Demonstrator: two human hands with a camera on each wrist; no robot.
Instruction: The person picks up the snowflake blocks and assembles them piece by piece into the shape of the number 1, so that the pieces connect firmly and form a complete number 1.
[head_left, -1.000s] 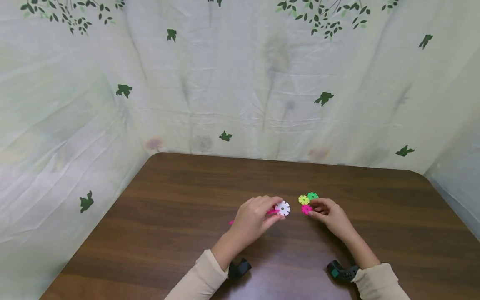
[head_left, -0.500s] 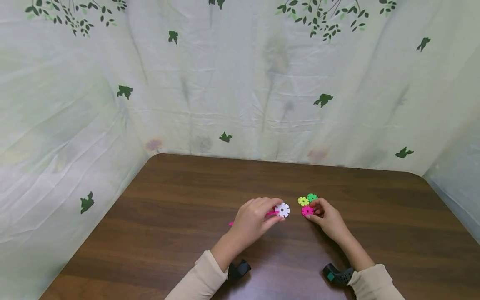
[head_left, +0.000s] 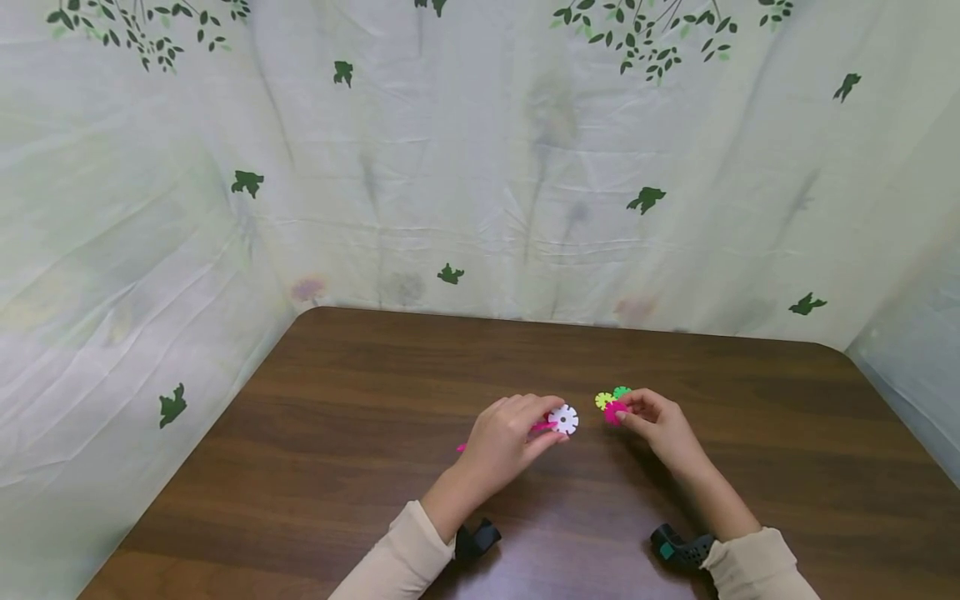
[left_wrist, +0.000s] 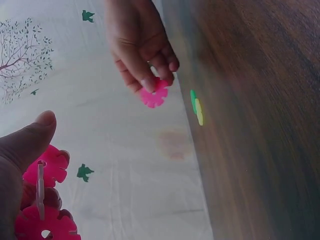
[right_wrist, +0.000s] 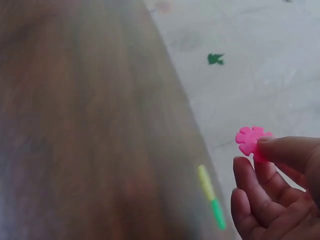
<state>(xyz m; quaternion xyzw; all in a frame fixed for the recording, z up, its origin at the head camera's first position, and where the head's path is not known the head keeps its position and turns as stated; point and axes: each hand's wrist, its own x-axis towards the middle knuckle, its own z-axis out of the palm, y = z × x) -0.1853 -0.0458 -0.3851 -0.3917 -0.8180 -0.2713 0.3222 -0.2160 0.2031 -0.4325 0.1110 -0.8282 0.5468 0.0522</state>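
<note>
My left hand [head_left: 504, 435] grips a few notched plastic discs slotted together: a white disc [head_left: 564, 420] faces up at its fingertips. In the left wrist view, two pink discs [left_wrist: 47, 227] are joined by the white one, seen edge-on between them. A bit of pink pokes out behind the hand in the head view. My right hand [head_left: 667, 429] pinches a single pink notched disc [right_wrist: 247, 138] between thumb and fingers, raised over the table. Just beyond it, a yellow disc [head_left: 603, 401] and a green disc [head_left: 621, 391] lie side by side on the wood.
The brown wooden table [head_left: 360, 375] reaches back to a pale curtain [head_left: 480, 167] with printed leaves and green birds, which also hangs at both sides. Dark cameras [head_left: 476, 540] are strapped at both wrists.
My right hand has lifted the pink disc off the table, away from beside the yellow and green ones. My left hand stays nearly still with its joined discs.
</note>
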